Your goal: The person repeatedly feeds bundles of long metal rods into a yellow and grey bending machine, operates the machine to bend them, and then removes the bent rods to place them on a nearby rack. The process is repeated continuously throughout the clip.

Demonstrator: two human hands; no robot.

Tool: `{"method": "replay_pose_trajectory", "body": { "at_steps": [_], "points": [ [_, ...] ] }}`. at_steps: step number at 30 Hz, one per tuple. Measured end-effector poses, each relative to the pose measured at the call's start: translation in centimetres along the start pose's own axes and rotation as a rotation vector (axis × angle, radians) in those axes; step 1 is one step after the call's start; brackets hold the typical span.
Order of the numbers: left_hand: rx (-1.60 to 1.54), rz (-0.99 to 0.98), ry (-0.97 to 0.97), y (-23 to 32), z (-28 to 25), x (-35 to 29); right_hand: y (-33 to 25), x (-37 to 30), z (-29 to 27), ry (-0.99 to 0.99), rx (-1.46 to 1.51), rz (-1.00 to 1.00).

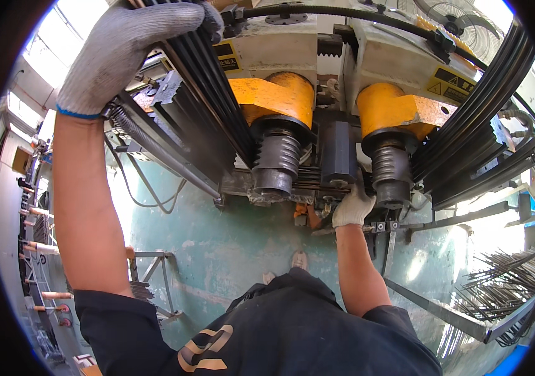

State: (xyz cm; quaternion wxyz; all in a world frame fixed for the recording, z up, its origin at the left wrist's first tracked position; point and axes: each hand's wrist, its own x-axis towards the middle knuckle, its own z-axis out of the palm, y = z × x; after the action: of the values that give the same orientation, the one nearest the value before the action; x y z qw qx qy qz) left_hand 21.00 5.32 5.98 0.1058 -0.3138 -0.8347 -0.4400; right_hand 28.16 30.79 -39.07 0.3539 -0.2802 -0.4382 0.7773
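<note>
My left hand (129, 53), in a grey knit glove with a blue cuff, is raised at the upper left. Its fingers wrap round a bundle of long dark metal rods (208, 81) that slants down toward the left bending head (278, 156). A similar bundle of rods (474, 106) rises beside the right bending head (393, 169). Between the heads, a stretch of rods passes behind a dark angular block (339, 153). My gloved right hand (353, 208) reaches in just below that block, near the rods. Its fingertips are mostly hidden there, so their grip is unclear.
Orange machine arms (280, 97) sit above both heads. A black hose (342, 14) arches across the top, near a fan (461, 19). Many loose rods lie in a rack (505, 282) at the right. A metal frame (157, 276) stands at lower left on the green floor (217, 241).
</note>
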Motion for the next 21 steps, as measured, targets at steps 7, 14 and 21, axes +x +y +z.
{"method": "replay_pose_trajectory", "body": {
  "at_steps": [7,14,21],
  "points": [
    [0.612,0.56,-0.154,-3.7,-4.0,1.9,2.6,1.6,-2.4,-0.21,-0.304,-0.003],
    [0.57,0.524,0.109,-1.8,-5.1,-8.0,-6.2,-7.4,-1.7,-0.001,0.06,0.049],
    [-0.428,0.02,0.448,3.0,-9.1,-33.7,-3.6,-16.4,-5.9,-0.34,-0.029,-0.027]
  ]
}}
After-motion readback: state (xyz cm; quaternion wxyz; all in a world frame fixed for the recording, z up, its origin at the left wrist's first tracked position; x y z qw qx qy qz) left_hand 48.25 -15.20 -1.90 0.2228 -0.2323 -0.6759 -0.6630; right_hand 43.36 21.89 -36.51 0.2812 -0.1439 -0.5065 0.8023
